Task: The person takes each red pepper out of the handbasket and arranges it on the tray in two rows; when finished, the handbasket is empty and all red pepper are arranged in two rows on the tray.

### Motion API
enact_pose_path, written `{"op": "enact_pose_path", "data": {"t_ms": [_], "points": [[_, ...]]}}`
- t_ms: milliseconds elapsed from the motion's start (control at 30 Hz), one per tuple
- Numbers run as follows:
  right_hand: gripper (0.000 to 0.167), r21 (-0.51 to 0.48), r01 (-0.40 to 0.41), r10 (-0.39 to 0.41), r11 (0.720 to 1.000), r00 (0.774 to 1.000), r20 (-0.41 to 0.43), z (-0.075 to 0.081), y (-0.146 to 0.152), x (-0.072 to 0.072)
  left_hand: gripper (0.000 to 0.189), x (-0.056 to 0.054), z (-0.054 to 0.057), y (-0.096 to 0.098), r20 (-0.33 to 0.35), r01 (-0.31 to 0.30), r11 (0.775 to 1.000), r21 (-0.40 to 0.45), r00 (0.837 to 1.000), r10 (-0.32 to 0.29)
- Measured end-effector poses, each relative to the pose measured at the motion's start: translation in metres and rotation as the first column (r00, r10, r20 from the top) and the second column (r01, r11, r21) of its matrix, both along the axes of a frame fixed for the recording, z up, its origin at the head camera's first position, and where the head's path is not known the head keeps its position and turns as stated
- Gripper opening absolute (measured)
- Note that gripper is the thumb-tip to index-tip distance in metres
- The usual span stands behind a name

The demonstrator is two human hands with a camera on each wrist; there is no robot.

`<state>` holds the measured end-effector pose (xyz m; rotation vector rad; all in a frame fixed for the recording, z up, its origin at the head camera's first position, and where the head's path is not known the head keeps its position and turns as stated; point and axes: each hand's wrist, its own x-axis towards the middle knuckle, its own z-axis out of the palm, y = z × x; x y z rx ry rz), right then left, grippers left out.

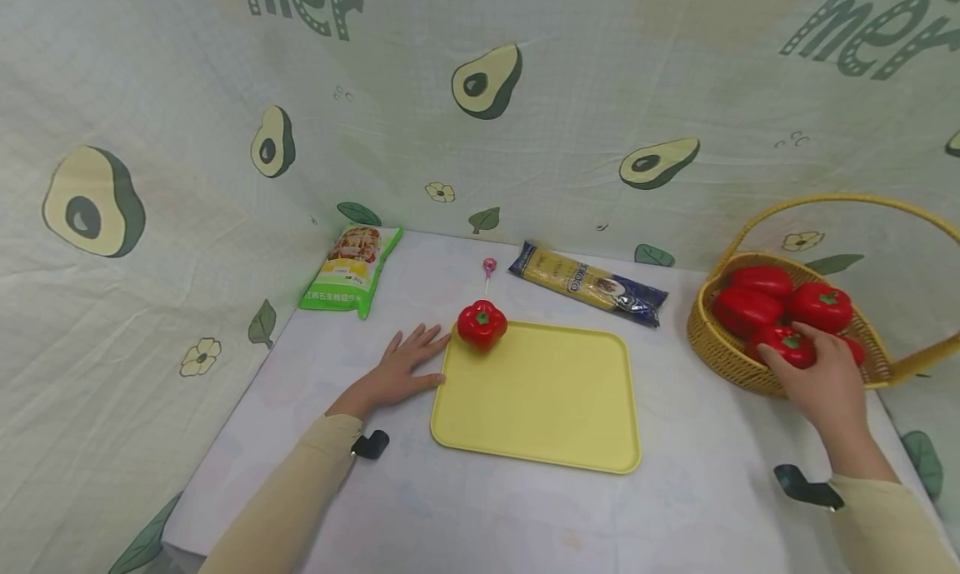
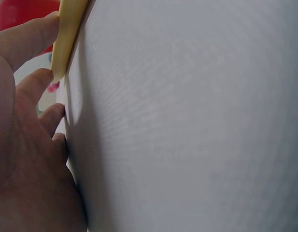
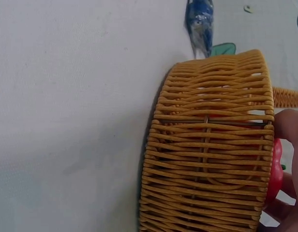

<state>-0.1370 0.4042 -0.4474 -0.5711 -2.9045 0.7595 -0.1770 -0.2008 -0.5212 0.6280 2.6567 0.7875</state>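
A yellow tray [image 1: 540,399] lies on the table with one red bell pepper [image 1: 482,325] on its far left corner. My left hand [image 1: 401,370] rests flat at the tray's left edge, fingers spread; in the left wrist view its fingertips touch the tray's rim [image 2: 69,36]. On the right, my right hand [image 1: 823,382] reaches into a wicker basket [image 1: 723,359] of several red bell peppers. Its thumb and fingers grip a red bell pepper [image 1: 787,346] near the basket's front. In the right wrist view the basket wall [image 3: 207,159] hides most of that pepper [image 3: 275,169].
A green food bag [image 1: 348,270] lies at the back left. Behind the tray are a pink lollipop [image 1: 489,266] and a blue and gold pasta packet [image 1: 588,282]. The basket's tall handle [image 1: 847,197] arches over its opening. Avocado-printed cloth hangs behind the table.
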Motion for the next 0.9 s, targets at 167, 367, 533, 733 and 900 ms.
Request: {"op": "enact_pose_path", "data": {"t_ms": [167,367,533,733,900], "points": [[0.081,-0.002,0.012,-0.012,1.0,1.0,-0.025,0.003,-0.002,0.001,0.077,0.0,0.0,0.0,0.014,-0.004,1.0,-0.016,1.0,0.004],[0.079,-0.012,0.019,-0.019,1.0,0.998,-0.054,0.006,-0.002,0.002,0.077,0.0,0.0,0.0,0.021,-0.01,1.0,-0.018,1.0,0.011],[0.078,-0.003,0.016,-0.016,1.0,0.997,-0.072,0.008,-0.002,0.005,0.077,0.0,-0.001,0.0,0.028,-0.014,1.0,-0.016,1.0,0.014],[0.078,0.021,0.001,0.001,1.0,0.994,-0.106,0.013,-0.004,0.007,0.077,0.0,0.0,0.0,0.033,-0.014,1.0,-0.023,0.999,0.015],[0.077,0.035,-0.027,0.032,0.999,0.99,-0.141,0.019,-0.007,0.008,0.077,0.0,0.001,0.001,0.033,-0.014,1.0,-0.019,0.999,0.015]]}}
